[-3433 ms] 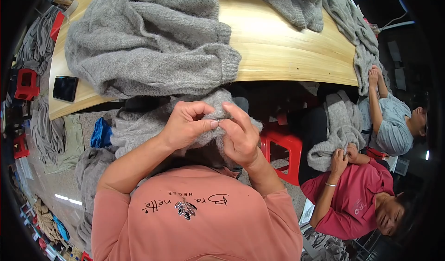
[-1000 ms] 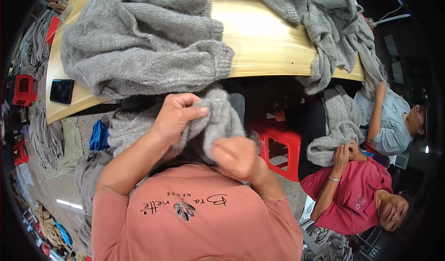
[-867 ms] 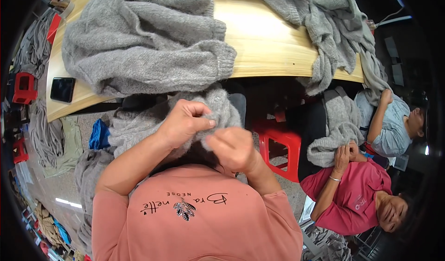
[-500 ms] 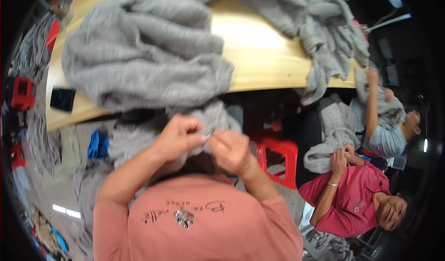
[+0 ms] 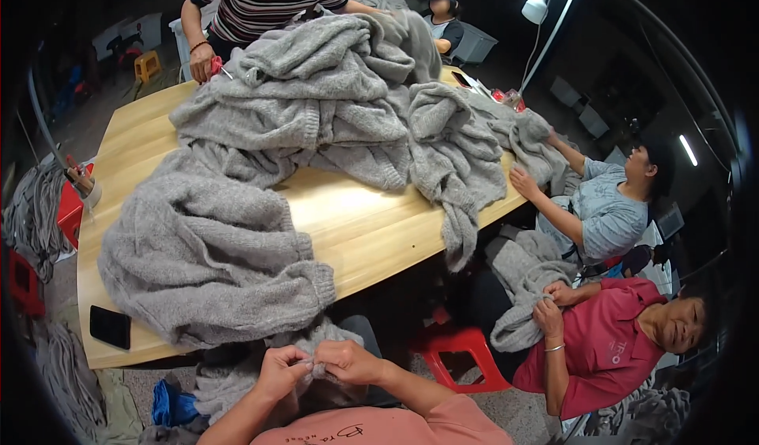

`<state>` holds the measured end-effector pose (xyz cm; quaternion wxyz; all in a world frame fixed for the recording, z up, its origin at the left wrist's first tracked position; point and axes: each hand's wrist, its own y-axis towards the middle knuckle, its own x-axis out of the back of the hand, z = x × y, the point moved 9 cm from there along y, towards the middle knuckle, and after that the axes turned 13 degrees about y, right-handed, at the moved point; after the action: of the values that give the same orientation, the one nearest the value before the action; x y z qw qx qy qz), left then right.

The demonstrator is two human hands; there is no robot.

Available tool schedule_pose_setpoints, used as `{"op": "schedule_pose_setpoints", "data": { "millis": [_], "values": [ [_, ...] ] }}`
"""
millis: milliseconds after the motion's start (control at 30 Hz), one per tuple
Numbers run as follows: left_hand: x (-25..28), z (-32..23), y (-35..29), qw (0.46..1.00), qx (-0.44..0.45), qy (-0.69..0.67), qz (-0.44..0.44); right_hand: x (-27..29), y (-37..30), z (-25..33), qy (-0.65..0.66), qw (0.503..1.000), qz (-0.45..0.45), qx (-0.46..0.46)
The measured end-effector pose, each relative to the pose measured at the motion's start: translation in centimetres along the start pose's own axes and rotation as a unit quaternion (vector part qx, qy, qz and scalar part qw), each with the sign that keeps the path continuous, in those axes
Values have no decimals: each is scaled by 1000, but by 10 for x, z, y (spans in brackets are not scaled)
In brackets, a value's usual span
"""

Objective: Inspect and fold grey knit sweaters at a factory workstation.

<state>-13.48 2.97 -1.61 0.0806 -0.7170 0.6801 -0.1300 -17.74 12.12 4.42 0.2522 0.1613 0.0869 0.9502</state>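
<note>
My left hand [image 5: 282, 372] and my right hand [image 5: 349, 361] are close together below the table's near edge. Both pinch a grey knitted garment [image 5: 324, 336], its fabric bunched between the fingertips. Whether a small tool is also in the fingers is hidden. The garment hangs over my lap, below the tabletop. Just beyond my hands, a heaped grey sweater [image 5: 213, 255] lies on the table with its ribbed edges toward the right.
More grey knitwear [image 5: 316, 89] is piled along the wooden table [image 5: 371, 239]. A black phone [image 5: 110, 328] lies at its near left corner. Co-workers sit at right and one stands opposite, a hand at red-handled scissors [image 5: 217, 67]. A red stool [image 5: 462, 358] stands to my right.
The view has tipped upward, bringing the far side of the table and more people into sight. My hands stay close together at the garment, now lower in the picture.
</note>
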Motion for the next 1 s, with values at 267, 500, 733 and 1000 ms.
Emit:
{"op": "schedule_pose_setpoints", "data": {
  "millis": [267,500,733,1000],
  "values": [
    [9,1,4,993,-35,107,-45,-1,-7,-31,71,988,-95,-103],
    [7,-26,-4,946,-151,259,-122,-17,-18,-46,-51,992,-55,-105],
    [-1,-37,-9,916,-200,302,-174,-6,-15,-36,-180,970,-147,-76],
    [-14,21,-3,960,-100,228,-128,-12,-35,-38,-223,957,-178,51]
  ]
}}
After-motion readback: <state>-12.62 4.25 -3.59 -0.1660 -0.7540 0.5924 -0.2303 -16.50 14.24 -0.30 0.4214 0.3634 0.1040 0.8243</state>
